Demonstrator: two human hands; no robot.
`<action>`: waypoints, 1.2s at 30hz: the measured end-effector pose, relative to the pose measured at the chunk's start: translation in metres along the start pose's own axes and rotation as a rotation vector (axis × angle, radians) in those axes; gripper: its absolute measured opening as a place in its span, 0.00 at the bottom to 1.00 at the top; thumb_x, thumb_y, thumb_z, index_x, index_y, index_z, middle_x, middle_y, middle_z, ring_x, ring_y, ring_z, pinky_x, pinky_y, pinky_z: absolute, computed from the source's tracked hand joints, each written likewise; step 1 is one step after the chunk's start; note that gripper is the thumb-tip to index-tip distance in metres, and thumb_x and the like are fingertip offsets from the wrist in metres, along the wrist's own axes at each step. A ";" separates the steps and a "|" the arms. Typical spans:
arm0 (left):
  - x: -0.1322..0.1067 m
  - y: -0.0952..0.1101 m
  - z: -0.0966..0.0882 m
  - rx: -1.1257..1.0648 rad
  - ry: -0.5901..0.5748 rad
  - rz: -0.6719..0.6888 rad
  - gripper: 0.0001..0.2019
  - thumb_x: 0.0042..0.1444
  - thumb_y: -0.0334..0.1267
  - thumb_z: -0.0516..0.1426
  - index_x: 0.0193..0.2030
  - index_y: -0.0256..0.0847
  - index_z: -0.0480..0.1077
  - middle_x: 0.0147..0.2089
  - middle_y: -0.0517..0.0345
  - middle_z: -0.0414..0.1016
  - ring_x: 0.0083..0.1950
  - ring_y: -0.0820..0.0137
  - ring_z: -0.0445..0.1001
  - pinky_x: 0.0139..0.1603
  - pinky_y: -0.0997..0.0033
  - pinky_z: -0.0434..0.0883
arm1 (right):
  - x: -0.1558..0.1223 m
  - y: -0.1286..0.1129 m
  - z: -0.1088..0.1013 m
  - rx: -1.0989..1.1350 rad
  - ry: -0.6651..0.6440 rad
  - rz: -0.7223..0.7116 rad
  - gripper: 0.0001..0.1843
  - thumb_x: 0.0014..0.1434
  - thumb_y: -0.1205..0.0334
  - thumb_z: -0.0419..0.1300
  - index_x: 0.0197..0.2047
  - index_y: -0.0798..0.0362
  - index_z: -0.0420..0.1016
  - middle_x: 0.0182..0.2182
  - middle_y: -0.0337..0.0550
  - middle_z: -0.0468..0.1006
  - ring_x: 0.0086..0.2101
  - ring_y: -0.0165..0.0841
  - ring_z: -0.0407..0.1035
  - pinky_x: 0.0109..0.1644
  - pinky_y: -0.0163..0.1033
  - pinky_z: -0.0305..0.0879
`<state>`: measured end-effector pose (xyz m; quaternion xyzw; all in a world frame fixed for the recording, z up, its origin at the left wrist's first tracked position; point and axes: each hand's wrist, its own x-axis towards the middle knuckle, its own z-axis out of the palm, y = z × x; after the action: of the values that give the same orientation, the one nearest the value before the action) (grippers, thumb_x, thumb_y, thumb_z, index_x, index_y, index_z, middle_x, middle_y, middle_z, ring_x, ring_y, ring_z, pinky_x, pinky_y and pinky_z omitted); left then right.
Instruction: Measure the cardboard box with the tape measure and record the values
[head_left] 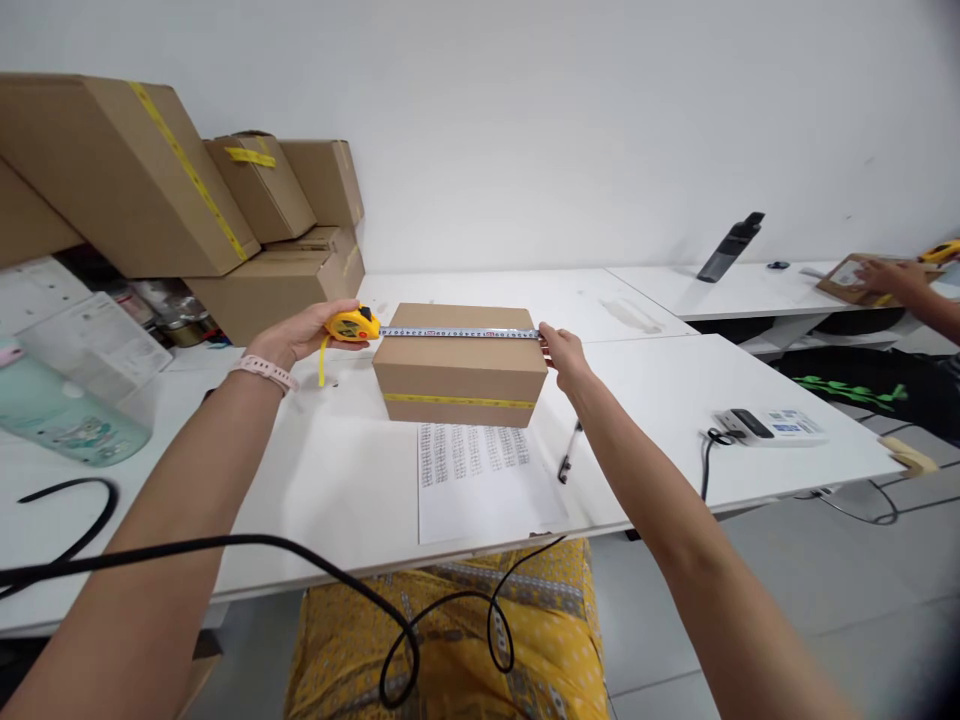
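Here, left hand [300, 335] curled round a yellow tape measure case [352, 325], right hand [564, 355] pinching its steel blade [459, 333] across a brown cardboard box [459, 365], both arms outstretched.

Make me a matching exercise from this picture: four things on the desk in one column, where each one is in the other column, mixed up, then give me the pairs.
1 tape measure case
2 pen
3 printed sheet
4 tape blade

A flat on the table, on the near side of the cardboard box
B in the left hand
C stretched across the box top, end held by the right hand
D on the table, right of the sheet

Pairs: 1-B, 2-D, 3-A, 4-C
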<state>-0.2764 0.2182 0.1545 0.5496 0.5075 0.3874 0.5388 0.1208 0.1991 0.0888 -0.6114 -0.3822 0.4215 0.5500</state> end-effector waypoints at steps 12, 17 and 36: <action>-0.002 -0.003 0.028 -0.105 -0.066 0.028 0.21 0.50 0.52 0.68 0.40 0.36 0.77 0.43 0.47 0.82 0.43 0.59 0.81 0.40 0.59 0.83 | 0.009 -0.014 0.000 -0.105 -0.028 0.058 0.12 0.55 0.57 0.69 0.32 0.52 0.70 0.30 0.41 0.76 0.28 0.29 0.68 0.27 0.34 0.63; -0.030 -0.007 0.037 -0.017 -0.062 -0.019 0.25 0.51 0.60 0.65 0.43 0.39 0.78 0.47 0.46 0.82 0.43 0.60 0.82 0.34 0.65 0.82 | 0.023 -0.020 -0.016 -0.216 -0.094 0.092 0.18 0.51 0.49 0.72 0.31 0.53 0.73 0.32 0.45 0.79 0.28 0.32 0.70 0.26 0.36 0.64; -0.030 -0.011 0.022 0.087 0.040 -0.048 0.22 0.49 0.59 0.65 0.39 0.41 0.77 0.40 0.54 0.80 0.34 0.67 0.76 0.23 0.75 0.72 | 0.021 -0.018 -0.015 -0.208 -0.103 0.079 0.21 0.49 0.47 0.73 0.28 0.52 0.70 0.29 0.43 0.76 0.26 0.30 0.66 0.25 0.37 0.61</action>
<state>-0.2620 0.1838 0.1447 0.5521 0.5477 0.3630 0.5133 0.1418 0.2151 0.1058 -0.6574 -0.4273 0.4314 0.4462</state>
